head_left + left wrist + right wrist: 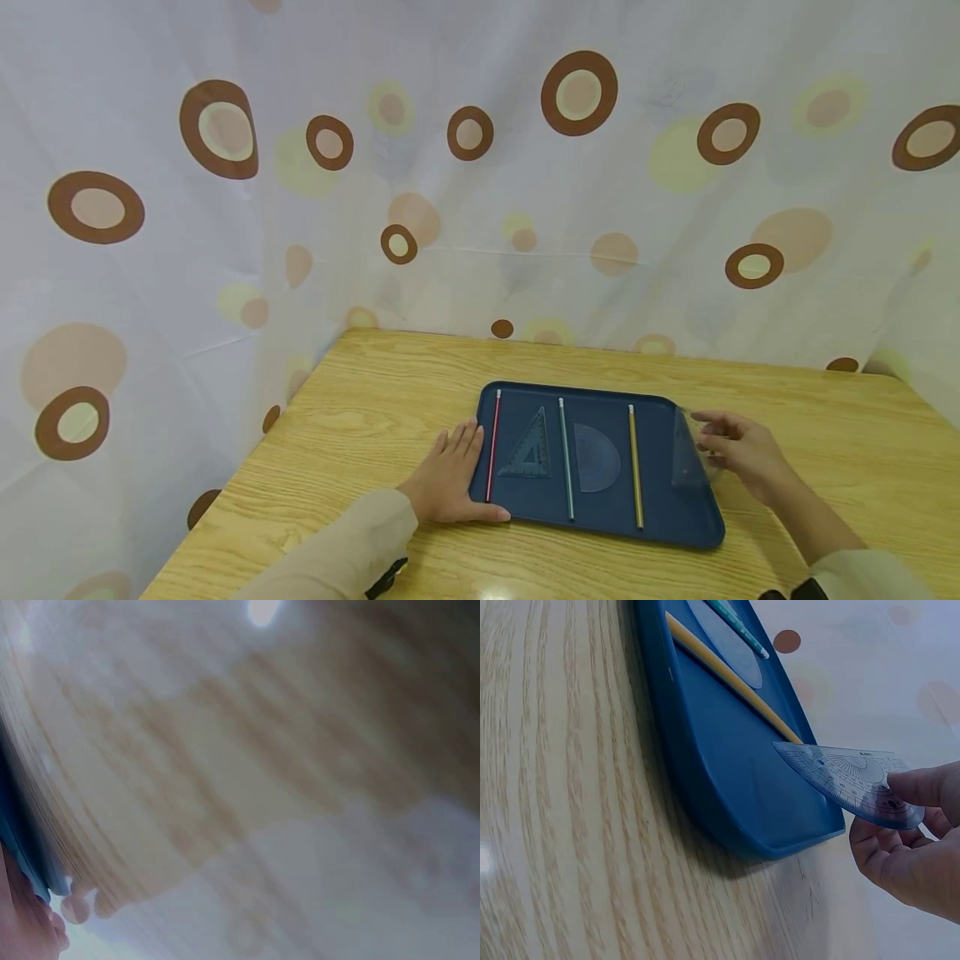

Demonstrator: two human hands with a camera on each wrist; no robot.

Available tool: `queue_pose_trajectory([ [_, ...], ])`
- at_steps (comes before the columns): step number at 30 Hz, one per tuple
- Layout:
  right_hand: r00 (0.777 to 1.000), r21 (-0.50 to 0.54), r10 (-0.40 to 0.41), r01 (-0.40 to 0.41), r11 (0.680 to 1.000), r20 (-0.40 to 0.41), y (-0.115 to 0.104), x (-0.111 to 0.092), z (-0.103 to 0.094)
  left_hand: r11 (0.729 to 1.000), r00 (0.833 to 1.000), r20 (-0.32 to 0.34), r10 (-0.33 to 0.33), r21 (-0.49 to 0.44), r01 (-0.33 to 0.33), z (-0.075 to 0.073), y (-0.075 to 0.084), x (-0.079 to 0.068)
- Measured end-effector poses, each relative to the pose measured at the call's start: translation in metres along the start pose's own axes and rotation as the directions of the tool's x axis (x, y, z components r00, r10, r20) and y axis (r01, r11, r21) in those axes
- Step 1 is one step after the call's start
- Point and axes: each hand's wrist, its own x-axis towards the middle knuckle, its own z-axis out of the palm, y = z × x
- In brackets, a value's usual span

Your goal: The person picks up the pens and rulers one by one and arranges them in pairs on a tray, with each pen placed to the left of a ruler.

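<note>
A dark blue tray (pixel 600 515) lies on the wooden table. Over its right end, my right hand (pixel 738 450) pinches a clear protractor (pixel 855 780) between thumb and fingers, tilted above the tray. On the tray are a red pencil (pixel 493 446), a clear set square (pixel 531 450), a green pencil (pixel 566 458), another clear protractor (pixel 597 458) and a yellow pencil (pixel 636 467), spaced from left to right. My left hand (pixel 450 479) rests at the tray's left edge, fingers straight and thumb along the front corner. In the left wrist view only a bit of this hand shows.
The light wooden table (pixel 397 383) extends around the tray on all sides. Behind it and at the left hangs a pale curtain (pixel 450 67) with brown, pink and yellow circles. The tray has a low raised rim.
</note>
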Motion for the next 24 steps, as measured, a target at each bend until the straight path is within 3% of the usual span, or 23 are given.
queue_pose_trajectory([
  [24,0.999,-0.162,0.039,-0.035,0.986,0.02,-0.002,0.003,0.02,1.0,1.0,-0.008,0.004,0.004,-0.004,0.001,0.0,0.0],
])
